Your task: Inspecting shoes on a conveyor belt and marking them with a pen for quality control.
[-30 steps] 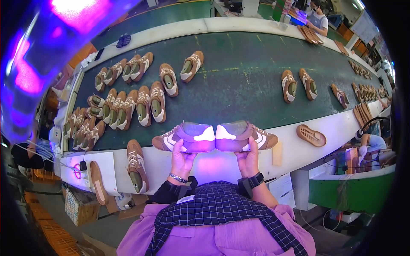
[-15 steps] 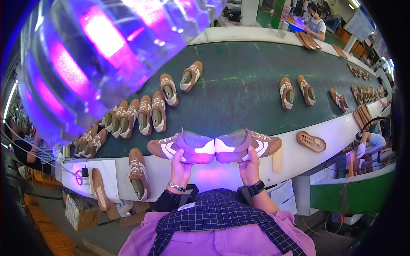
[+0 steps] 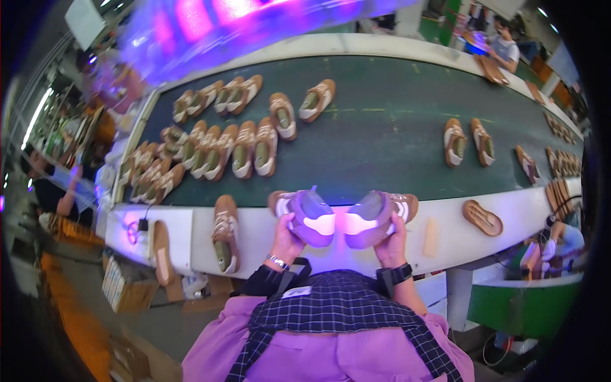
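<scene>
My left hand (image 3: pixel 288 237) is closed around a brown sneaker (image 3: pixel 298 207) with pale stripes and a white heel patch. A matching sneaker (image 3: pixel 375 209) is gripped in my right hand (image 3: pixel 393 242). Both shoes are held above the white ledge, heels turned toward each other with a small gap between. Purple light falls on their heels and soles. Left of my left hand, a single brown sneaker (image 3: pixel 226 235) rests on the ledge. To the right of my right hand lie a cream strip (image 3: pixel 431 237) and a loose brown shoe sole (image 3: pixel 482 218).
Beyond the white ledge (image 3: pixel 331 256) runs a green conveyor belt (image 3: pixel 375 114) bearing many brown sneakers (image 3: pixel 219 153), mostly at left. A purple-lit lamp (image 3: pixel 254 25) hangs overhead. Another sole (image 3: pixel 161 254) lies at left. A person (image 3: pixel 503 48) sits at the far right.
The two sneakers have moved apart at the heels and turned, their toes now pointing farther away from me. The view has shifted, showing more of the belt's left side and less of the lamp.
</scene>
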A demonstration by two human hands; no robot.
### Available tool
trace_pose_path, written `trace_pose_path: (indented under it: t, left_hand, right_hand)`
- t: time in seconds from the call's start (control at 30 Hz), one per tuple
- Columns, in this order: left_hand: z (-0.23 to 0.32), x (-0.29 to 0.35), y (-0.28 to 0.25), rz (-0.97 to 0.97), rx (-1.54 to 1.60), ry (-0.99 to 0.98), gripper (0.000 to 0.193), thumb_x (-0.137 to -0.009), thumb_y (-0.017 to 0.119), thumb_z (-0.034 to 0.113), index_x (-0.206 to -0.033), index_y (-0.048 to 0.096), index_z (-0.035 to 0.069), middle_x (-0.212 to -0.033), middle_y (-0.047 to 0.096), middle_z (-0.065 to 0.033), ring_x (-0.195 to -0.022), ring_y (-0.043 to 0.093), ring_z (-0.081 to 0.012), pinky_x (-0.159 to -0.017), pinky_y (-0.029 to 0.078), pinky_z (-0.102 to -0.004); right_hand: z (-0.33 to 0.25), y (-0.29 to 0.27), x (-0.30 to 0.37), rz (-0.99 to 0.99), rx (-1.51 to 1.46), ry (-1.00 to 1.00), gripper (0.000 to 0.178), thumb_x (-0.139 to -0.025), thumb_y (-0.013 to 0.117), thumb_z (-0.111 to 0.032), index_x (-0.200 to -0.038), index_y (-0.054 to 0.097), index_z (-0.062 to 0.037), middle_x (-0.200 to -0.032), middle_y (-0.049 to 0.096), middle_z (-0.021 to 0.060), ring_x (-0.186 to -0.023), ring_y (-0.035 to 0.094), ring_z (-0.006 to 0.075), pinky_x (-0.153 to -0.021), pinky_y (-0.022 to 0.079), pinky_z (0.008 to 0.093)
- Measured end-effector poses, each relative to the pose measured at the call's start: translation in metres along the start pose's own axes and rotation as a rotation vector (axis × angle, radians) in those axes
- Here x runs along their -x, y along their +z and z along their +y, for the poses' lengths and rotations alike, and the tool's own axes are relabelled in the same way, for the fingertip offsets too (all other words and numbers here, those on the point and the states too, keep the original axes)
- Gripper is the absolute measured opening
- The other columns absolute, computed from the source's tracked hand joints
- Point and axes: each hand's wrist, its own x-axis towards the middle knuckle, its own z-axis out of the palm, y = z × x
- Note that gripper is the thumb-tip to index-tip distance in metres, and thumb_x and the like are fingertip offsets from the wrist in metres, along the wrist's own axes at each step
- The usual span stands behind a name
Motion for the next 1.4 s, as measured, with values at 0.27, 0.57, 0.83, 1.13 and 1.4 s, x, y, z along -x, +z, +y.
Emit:
trace_pose_path:
  t: [0.27, 0.57, 0.83, 1.13, 1.4]
  left_hand:
    - [0.018, 0.029, -0.096, 0.171, -0.105, -0.111, 0.040, -0.087, 0.047, 0.029, -0.111, 0.058, 0.000, -0.099, 0.066, -0.0131, -0.092, 0.065, -0.0250, -0.087, 0.050, -0.0387]
    - [0.011, 0.068, -0.077, 0.549, -1.369, 0.553, 0.037, -0.079, 0.061, 0.020, -0.109, 0.059, -0.002, -0.108, 0.059, -0.0162, -0.098, 0.055, -0.0277, -0.090, 0.042, -0.0354]
    - [-0.001, 0.074, 0.054, -0.560, -1.560, 0.802, 0.098, -0.059, 0.079, 0.022, -0.141, 0.027, 0.006, -0.143, 0.030, -0.0212, -0.131, 0.031, -0.0390, -0.107, 0.031, -0.0441]
    - [-0.027, 0.034, 0.095, -0.621, -1.457, 0.734, 0.097, -0.053, 0.082, 0.023, -0.135, 0.035, 0.003, -0.135, 0.035, -0.0204, -0.124, 0.039, -0.0354, -0.105, 0.033, -0.0400]
    - [-0.017, 0.040, 0.111, -0.456, -1.620, 0.865, 0.096, -0.051, 0.084, 0.027, -0.133, 0.039, 0.002, -0.110, 0.041, -0.0166, -0.105, 0.044, -0.0310, -0.095, 0.039, -0.0382]
  right_hand:
    - [0.012, -0.031, 0.007, -0.069, 0.000, 0.215, 0.055, -0.088, 0.048, -0.045, -0.129, 0.049, -0.0086, -0.119, 0.059, 0.0097, -0.102, 0.060, 0.0256, -0.087, 0.051, 0.0399]
    - [0.022, -0.040, 0.012, -0.062, -0.017, 0.216, 0.050, -0.088, 0.047, -0.044, -0.125, 0.053, -0.0117, -0.112, 0.062, 0.0090, -0.096, 0.062, 0.0262, -0.082, 0.052, 0.0441]
    - [0.015, -0.020, 0.034, -0.161, -0.132, 0.434, 0.046, -0.089, 0.048, -0.042, -0.120, 0.053, -0.0079, -0.110, 0.062, 0.0098, -0.097, 0.060, 0.0273, -0.084, 0.051, 0.0438]
    - [0.000, 0.002, 0.060, -0.200, 0.103, 0.731, 0.054, -0.090, 0.045, -0.054, -0.113, 0.053, -0.0057, -0.091, 0.065, 0.0148, -0.071, 0.066, 0.0260, -0.061, 0.056, 0.0333]
    - [-0.046, 0.031, 0.077, -0.430, 1.163, -0.534, 0.048, -0.070, 0.075, -0.007, -0.100, 0.037, -0.0077, -0.125, 0.051, 0.0208, -0.118, 0.052, 0.0281, -0.094, 0.044, 0.0351]
